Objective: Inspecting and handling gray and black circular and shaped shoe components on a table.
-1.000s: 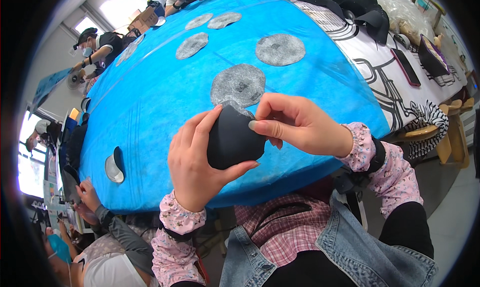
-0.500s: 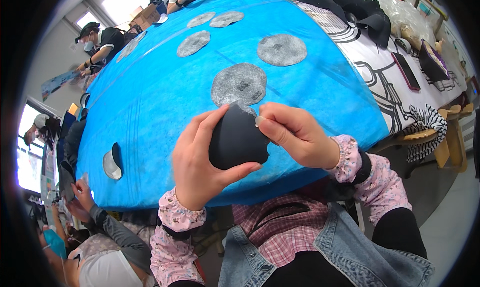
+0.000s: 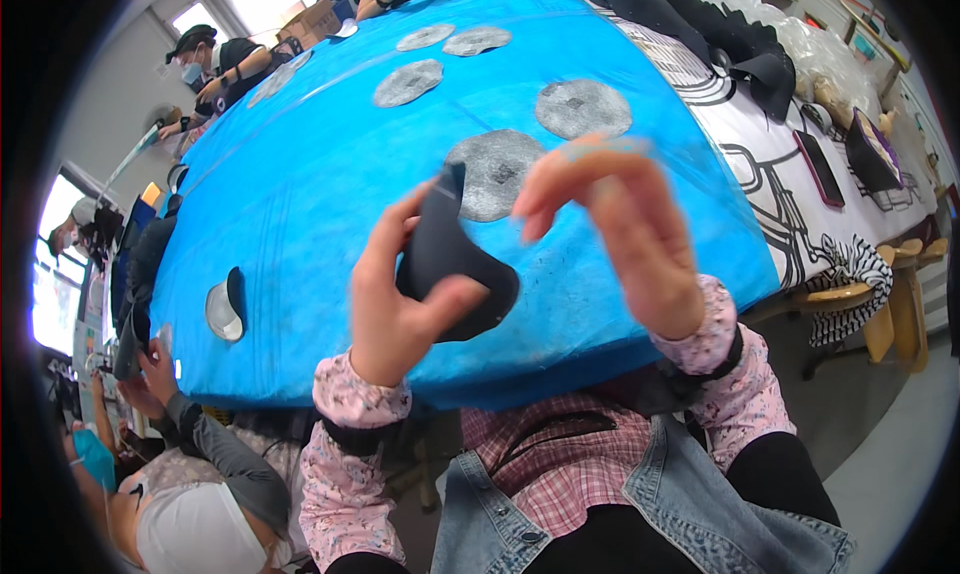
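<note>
Left hand: the left hand (image 3: pixel 395 309) sits just below frame centre, at about 7 o'clock from the middle, fingers curled and thumb pressed across a black pad (image 3: pixel 450 264); the grip is closed around it.
Black pad: a dark, curved, soft-looking piece, held upright above the near edge of the blue table cover (image 3: pixel 300 174); its upper tip points to 12 o'clock, its rounded lower lobe swings toward 4 o'clock, past the thumb.
Right hand: the right hand (image 3: pixel 625 239) hangs at 3 o'clock of the pad, apart from it, motion-blurred; fingers spread and loosely bent, holding nothing that can be made out.
Sleeves: both wrists wear pink flowered cuffs (image 3: pixel 350 399) over a plaid shirt and a denim vest.
Grey discs: 1 grey felt disc (image 3: pixel 495 169) lies just behind the pad at 12 o'clock; another disc (image 3: pixel 582 107) lies at 1 o'clock; 3 more (image 3: pixel 408 82) lie farther back toward 11 and 12 o'clock.
Left edge: a black piece with a pale oval insert (image 3: pixel 225 309) lies on the cover at 9 o'clock.
Right side: a black-and-white patterned cloth (image 3: pixel 770 164) covers the table at 2 o'clock, with a dark flat device (image 3: pixel 820 167) on it.
Others: a seated person in a cap (image 3: pixel 215 64) at 11 o'clock; another person's hand (image 3: pixel 155 369) at 8 o'clock.
</note>
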The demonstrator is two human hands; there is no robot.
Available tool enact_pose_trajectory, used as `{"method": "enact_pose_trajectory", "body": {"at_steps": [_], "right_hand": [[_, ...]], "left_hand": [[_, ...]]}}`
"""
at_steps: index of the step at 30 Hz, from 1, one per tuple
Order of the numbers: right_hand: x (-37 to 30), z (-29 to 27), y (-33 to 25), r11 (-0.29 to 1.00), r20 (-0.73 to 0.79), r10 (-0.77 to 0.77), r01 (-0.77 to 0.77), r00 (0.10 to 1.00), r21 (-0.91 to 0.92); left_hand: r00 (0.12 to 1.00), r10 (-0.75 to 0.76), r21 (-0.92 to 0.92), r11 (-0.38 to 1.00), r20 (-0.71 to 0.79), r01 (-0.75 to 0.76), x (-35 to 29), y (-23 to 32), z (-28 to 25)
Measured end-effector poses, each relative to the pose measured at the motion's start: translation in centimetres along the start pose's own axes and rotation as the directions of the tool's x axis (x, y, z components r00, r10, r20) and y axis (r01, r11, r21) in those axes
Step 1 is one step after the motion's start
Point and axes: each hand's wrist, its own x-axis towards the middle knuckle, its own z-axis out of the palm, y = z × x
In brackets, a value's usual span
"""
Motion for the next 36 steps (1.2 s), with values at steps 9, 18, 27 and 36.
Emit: {"method": "enact_pose_trajectory", "body": {"at_steps": [9,18,27,36], "right_hand": [[-5.0,5.3,2.2,0.351,0.485,0.273,0.384,0.831,-0.854],[-3.7,2.7,1.5,0.246,0.452,0.269,0.393,0.85,-0.886],[-5.8,5.6,2.4,0.774,0.4,0.063,0.209,0.914,-0.598],[-4.6,1.6,3.1,0.305,0.476,0.163,0.414,0.864,-0.857]], "left_hand": [[0.987,-0.15,-0.985,-0.169,0.06,0.034,-2.8,-5.6,1.8],[0.965,-0.253,-0.991,-0.096,-0.068,-0.095,-2.2,-4.0,1.2],[0.893,-0.404,-0.98,0.07,-0.199,-0.187,-2.3,-3.7,2.1],[0.919,-0.371,-0.99,0.002,-0.134,-0.143,-2.0,-3.0,1.9]]}}
